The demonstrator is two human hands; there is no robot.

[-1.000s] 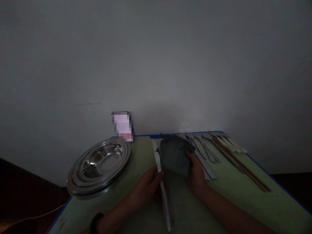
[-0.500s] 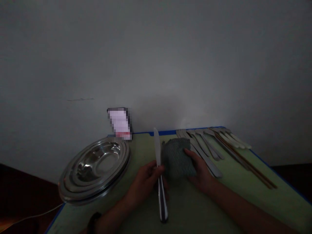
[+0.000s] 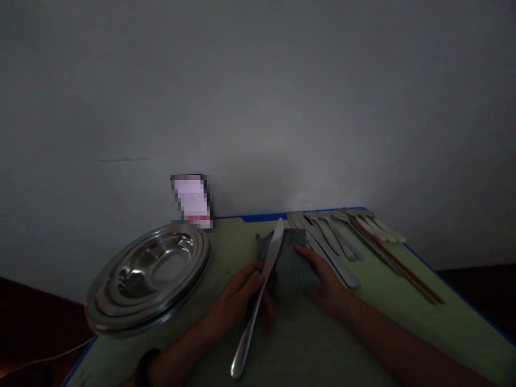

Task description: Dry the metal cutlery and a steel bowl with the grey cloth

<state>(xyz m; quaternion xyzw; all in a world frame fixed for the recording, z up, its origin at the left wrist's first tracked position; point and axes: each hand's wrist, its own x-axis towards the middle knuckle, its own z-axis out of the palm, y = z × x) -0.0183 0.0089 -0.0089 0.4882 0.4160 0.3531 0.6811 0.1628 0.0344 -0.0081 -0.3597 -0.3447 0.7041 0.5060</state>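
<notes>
My left hand grips a steel table knife near its middle, blade tip pointing up and away, handle end toward me. The blade lies across a grey cloth that my right hand holds against the green table top. The two hands are close together at the table's centre. The scene is dim.
A stack of steel plates overhangs the table's left edge. A row of cutlery and wooden chopsticks lies at the right rear. A pixelated upright card stands against the wall. A white cable hangs at the lower left.
The knife has tilted: its blade tip swung right over the cloth and its handle end swung left toward me. The cloth and right hand shifted slightly.
</notes>
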